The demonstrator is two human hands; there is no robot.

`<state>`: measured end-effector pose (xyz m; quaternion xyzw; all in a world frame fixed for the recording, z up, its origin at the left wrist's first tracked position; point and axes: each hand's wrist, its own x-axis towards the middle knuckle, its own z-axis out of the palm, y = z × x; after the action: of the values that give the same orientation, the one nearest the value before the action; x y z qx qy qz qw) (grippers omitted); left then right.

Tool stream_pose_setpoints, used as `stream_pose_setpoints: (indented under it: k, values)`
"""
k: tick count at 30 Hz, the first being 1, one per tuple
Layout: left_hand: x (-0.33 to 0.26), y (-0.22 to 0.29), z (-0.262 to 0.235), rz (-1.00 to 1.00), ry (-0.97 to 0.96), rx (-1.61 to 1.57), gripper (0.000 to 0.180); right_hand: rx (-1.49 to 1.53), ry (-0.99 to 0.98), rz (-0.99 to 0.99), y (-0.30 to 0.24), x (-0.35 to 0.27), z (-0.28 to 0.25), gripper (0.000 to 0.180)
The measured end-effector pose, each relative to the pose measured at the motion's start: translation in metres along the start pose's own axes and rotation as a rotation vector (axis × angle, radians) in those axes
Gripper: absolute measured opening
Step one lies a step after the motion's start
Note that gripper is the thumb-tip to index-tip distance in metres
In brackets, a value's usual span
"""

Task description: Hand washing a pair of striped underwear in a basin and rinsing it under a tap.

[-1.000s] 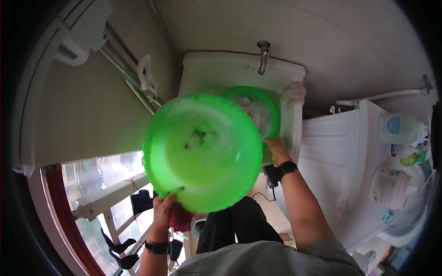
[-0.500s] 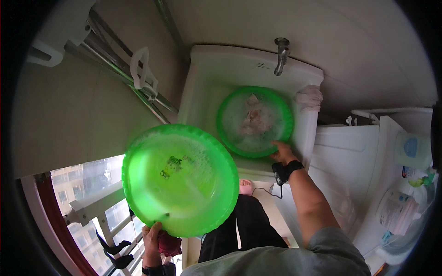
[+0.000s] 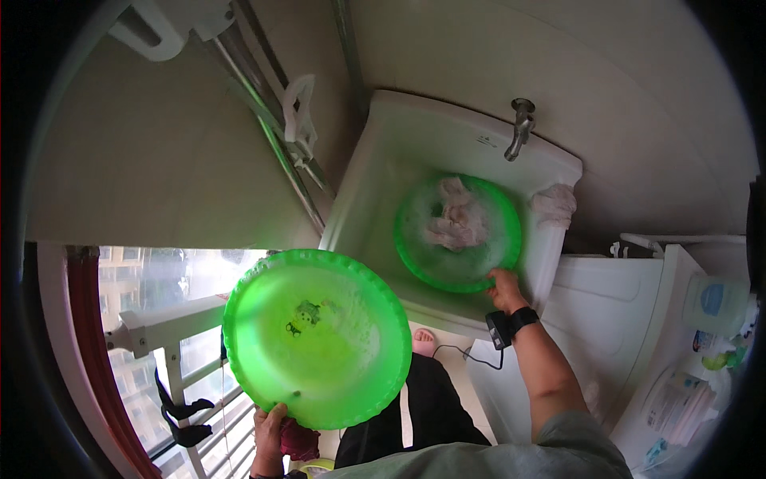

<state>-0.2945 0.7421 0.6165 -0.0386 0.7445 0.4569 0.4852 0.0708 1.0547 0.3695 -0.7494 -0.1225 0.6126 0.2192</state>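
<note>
My left hand (image 3: 270, 427) is closed on the near rim of a translucent green basin (image 3: 351, 351), its thumb over the edge. Suds and a small printed figure show on that basin's inside, and it is raised outside the sink. Beside the same hand is a bunched dark red cloth (image 3: 298, 441); whether I hold it is hidden. A second green basin (image 3: 404, 259) rests inside the white sink (image 3: 351, 215), with pale pinkish cloth (image 3: 456, 227) in sudsy water. My right hand (image 3: 504, 289) grips this basin's near right rim.
A metal tap (image 3: 521, 132) juts from the wall above the sink. Another pale cloth (image 3: 554, 205) drapes over the sink's right edge. To the right stands a white appliance (image 3: 594, 311) with plastic containers (image 3: 678, 407) beside it. Drying-rack poles (image 3: 279, 156) and a window railing (image 3: 179, 327) line the left.
My view has shifted, so the sink sits lower and farther right in it. More of the pale cloth shows above the suds. Both hands keep their grip on the basins.
</note>
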Motion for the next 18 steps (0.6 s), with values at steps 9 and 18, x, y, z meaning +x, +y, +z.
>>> stream_pose_setpoints:
  k: [9,18]
  values:
    - [-0.028,-0.038,-0.019,0.063,0.093,0.0,0.018,0.065,-0.086,-0.041,0.004,-0.023,-0.014,0.015]
    - [-0.044,-0.092,-0.06,-0.063,0.024,0.023,0.018,0.196,-0.083,-0.238,0.001,-0.098,-0.008,0.021]
